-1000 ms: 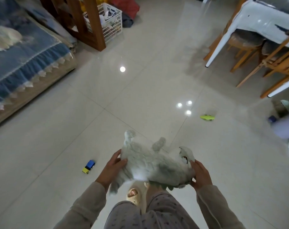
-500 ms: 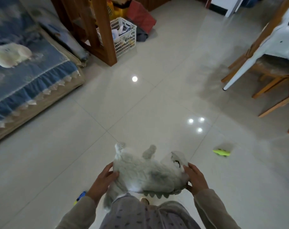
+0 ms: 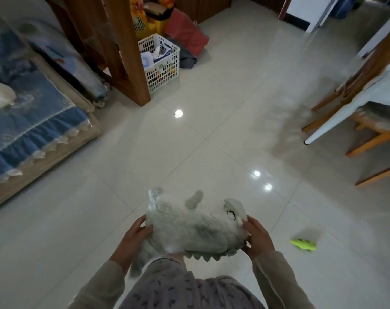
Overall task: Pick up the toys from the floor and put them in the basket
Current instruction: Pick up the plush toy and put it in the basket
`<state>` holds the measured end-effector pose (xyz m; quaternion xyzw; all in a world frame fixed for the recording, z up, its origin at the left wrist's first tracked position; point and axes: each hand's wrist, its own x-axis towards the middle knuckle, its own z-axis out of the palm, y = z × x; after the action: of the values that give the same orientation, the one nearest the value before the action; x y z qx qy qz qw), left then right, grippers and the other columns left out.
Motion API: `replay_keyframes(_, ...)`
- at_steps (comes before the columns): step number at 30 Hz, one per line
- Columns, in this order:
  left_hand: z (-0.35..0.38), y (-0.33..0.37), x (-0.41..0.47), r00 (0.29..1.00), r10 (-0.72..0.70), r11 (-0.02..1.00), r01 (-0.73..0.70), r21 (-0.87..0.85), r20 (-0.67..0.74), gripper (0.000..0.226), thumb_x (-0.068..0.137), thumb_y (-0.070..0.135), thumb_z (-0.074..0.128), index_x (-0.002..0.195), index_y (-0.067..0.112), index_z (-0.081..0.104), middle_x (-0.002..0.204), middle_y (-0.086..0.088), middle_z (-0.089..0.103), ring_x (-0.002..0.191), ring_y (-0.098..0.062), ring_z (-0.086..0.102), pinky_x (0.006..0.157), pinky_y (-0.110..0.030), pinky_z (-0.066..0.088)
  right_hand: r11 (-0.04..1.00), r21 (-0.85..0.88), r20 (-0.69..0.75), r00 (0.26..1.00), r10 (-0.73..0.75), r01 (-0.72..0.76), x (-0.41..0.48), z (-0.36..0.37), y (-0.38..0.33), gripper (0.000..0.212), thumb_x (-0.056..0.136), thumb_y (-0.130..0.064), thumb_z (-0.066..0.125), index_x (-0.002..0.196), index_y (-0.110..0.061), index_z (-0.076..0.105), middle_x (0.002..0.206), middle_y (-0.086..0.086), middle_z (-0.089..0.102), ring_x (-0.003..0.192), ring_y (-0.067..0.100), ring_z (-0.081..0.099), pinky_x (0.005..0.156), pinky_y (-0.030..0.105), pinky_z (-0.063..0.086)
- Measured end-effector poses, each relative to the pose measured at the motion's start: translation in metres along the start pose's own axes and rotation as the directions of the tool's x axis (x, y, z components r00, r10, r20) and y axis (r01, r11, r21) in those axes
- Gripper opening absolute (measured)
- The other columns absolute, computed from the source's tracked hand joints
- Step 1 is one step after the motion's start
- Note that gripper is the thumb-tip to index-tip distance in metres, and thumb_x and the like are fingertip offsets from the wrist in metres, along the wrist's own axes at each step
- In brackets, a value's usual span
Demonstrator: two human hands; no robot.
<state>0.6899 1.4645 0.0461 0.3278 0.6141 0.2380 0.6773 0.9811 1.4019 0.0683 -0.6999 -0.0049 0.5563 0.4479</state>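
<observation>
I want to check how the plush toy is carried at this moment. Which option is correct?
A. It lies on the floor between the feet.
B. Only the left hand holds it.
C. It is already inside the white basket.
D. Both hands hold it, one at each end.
D: the left hand and the right hand grip opposite ends of the grey plush toy, above the floor and far from the white basket.

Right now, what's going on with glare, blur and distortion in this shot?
Head view: round lamp reflections glare off the glossy floor; wide-angle distortion bends the sofa and chairs at the edges; the plush toy, held by left hand and right hand, is slightly soft; the basket sits in dimmer light.
</observation>
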Motion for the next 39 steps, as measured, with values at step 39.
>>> replay_keyframes(39,0.162,0.408,0.442,0.986,-0.013,0.962,-0.032,-0.269,-0.164,0.035,0.095,0.008,0.046,0.127,0.02,0.054,0.105,-0.002,0.068,0.082,-0.013,0.068,0.053,-0.019,0.058,0.967,-0.253,0.184,0.983,0.005,0.042,0.407,0.183,-0.523,0.024,0.09,-0.002,0.053,0.112,-0.01,0.056,0.087,0.007,0.058,0.08,0.022,0.056,0.051,0.025,0.051)
